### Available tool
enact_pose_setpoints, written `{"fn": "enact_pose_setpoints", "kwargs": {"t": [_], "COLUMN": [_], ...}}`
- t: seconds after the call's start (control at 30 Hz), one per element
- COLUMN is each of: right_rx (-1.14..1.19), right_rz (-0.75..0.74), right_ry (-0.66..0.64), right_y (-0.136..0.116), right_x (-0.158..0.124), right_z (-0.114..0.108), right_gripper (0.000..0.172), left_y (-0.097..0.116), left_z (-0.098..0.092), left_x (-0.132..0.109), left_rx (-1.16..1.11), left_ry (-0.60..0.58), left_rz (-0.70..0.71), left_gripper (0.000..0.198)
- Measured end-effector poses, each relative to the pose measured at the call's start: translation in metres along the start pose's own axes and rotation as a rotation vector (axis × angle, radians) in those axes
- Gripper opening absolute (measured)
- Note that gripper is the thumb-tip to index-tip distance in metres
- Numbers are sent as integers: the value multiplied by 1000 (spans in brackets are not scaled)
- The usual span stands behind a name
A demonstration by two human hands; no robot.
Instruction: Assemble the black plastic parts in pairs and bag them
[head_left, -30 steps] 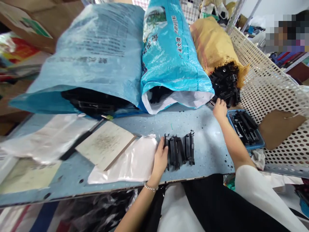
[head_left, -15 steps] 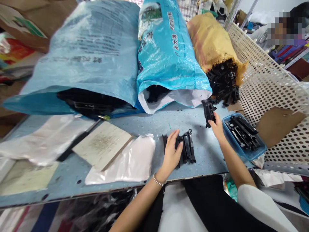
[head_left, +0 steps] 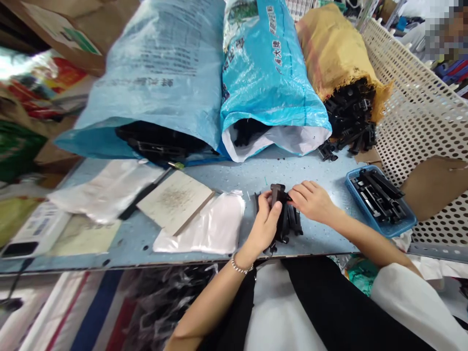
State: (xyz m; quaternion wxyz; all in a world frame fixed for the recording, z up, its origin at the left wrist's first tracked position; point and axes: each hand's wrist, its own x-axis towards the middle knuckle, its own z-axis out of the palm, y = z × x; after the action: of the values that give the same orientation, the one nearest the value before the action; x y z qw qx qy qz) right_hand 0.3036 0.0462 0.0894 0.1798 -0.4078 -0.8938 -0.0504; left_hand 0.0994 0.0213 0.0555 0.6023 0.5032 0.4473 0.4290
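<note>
A row of black plastic parts (head_left: 290, 222) stands on the blue table (head_left: 321, 229) near its front edge. My left hand (head_left: 266, 225) curls round the left side of the row, thumb up against one black part (head_left: 277, 193). My right hand (head_left: 310, 200) pinches that same part from the right, over the row. Both hands are closed on it.
Two blue woven sacks (head_left: 161, 83) (head_left: 266, 78) and a yellow sack (head_left: 334, 48) lie open at the back, black parts spilling out (head_left: 351, 122). A blue tray (head_left: 401, 230) of black parts sits right. Clear bags (head_left: 210, 226), a board (head_left: 175, 200) and a perforated white panel (head_left: 420, 112) surround.
My right hand took a black part from near the yellow sack and carried it left to the row. My left hand shifted from the row's left end to meet it.
</note>
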Motion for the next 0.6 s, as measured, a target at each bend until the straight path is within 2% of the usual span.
{"fn": "enact_pose_setpoints", "kwargs": {"t": [0.1, 0.27, 0.37, 0.47, 0.53, 0.6], "right_rx": [-8, 220, 125, 55, 128, 318], "right_rz": [-107, 38, -36, -97, -86, -4], "right_ry": [-59, -9, 24, -15, -58, -84], "right_y": [-2, -13, -9, 0, 0, -7], "right_x": [10, 14, 16, 20, 23, 23], "right_z": [8, 27, 29, 24, 21, 22], "right_gripper": [34, 41, 39, 39, 44, 50], "left_y": [0, 1, 7, 15, 18, 19], "left_z": [-5, -15, -21, -23, -21, -18], "left_x": [-6, -9, -10, -12, -13, -15], "left_rx": [61, 241, 348, 437, 450, 417], "left_ry": [2, 91, 83, 47, 37, 49], "left_rz": [10, 87, 97, 78, 65, 71], "left_gripper": [47, 50, 54, 57, 56, 54]}}
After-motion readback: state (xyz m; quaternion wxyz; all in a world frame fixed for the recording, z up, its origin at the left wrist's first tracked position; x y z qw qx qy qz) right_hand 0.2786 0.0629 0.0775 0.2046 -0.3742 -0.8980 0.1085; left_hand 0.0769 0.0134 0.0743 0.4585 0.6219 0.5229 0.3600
